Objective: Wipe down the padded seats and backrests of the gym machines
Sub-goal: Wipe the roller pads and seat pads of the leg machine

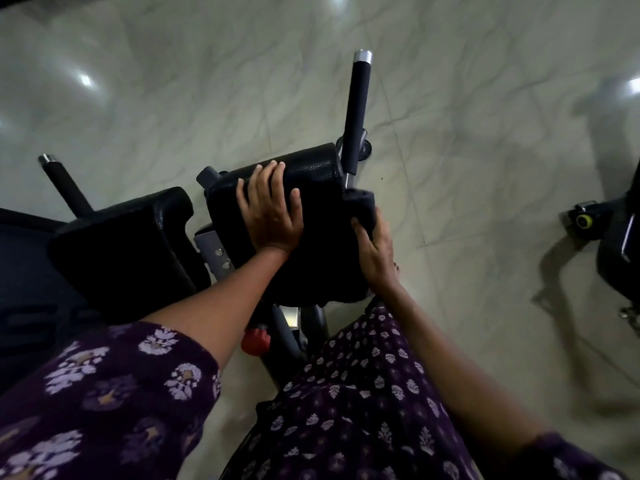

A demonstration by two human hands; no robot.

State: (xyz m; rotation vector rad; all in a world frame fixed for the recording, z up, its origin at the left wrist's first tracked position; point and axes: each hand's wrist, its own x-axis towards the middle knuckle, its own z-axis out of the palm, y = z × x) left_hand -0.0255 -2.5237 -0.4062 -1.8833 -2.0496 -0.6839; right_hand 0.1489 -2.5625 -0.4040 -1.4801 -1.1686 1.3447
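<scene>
Left hand [270, 209] spread flat on pad [311, 174] (likely to steady it); right hand [374, 251] pinching cloth [362, 206] at the edge to wipe.

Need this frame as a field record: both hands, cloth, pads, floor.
left hand: flat, fingers spread, pressing on right pad
right hand: grips dark cloth at pad's right edge
right pad: black, under both hands
left pad: black, untouched
handles: one upright bar behind right pad, another behind left pad
red knob: below right pad
floor: pale glossy tiles
</scene>
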